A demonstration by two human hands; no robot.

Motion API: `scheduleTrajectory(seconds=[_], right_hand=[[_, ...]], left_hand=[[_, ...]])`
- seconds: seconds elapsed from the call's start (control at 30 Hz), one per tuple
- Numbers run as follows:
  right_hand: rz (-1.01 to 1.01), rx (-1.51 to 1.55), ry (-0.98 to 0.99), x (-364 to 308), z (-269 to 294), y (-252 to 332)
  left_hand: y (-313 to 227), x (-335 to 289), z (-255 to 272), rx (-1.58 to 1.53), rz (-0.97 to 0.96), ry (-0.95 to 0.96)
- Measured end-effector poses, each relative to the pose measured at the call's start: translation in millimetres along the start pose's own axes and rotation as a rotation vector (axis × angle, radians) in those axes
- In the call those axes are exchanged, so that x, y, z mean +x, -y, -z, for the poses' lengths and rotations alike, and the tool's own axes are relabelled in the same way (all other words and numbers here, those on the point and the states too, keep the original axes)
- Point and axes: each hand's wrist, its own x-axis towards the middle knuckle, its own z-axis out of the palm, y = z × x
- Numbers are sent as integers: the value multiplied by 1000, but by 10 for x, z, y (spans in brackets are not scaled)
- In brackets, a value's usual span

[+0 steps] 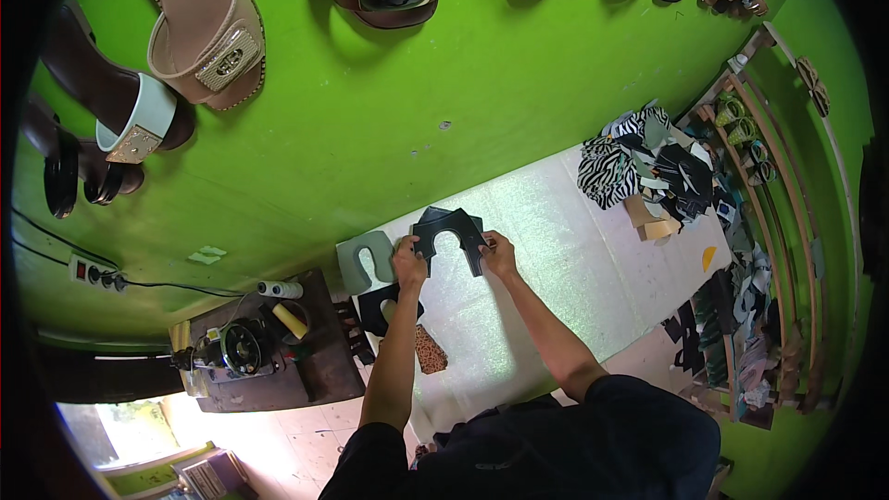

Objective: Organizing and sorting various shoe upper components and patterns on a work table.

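Note:
Between my two hands is a black arch-shaped piece [452, 219], like a cut shoe upper, with a deep curved notch facing me. It is held over the pale worktable [546, 287]. My left hand [408, 262] is closed on its left leg, and my right hand [498, 254] pinches the right side. Whether it is one layer or several stacked, I cannot tell. A grey-green U-shaped piece [353, 266] lies just left of my left hand. Below that are dark pieces [374, 307], partly behind my left forearm. Farther down is a leopard-print piece [430, 352].
A sewing machine [243, 347] stands on a dark table at left, with thread cones [281, 290] beside it. Zebra-print and black scraps [648, 162] are heaped at the table's far right. Shelves [764, 222] line the right wall. Sandals [213, 28] hang on the green wall.

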Motion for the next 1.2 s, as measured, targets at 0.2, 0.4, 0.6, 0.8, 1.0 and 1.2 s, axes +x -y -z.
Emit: scheduleTrajectory(seconds=[0.2,0.4,0.6,0.8,1.0,1.2], right_hand=[[49,-68,-44,29,-74,123],[146,-279,-114,-137,-81,363],[401,-702,-55,-267,-43,260],[466,-807,-26,-409,-100,199],[452,-462,53,-644,113,326],[162,-92,68,-1289,589,503]], left_hand=[[119,65,-43,47,-31,-52],[152,19,-105,200,-48,126],[-25,-344,-373,441,-125,-1],[-118,-458,-249,633,-24,300],[-122,-603,-9,250,-303,186],[-308,-1129,165,-704,259,427]])
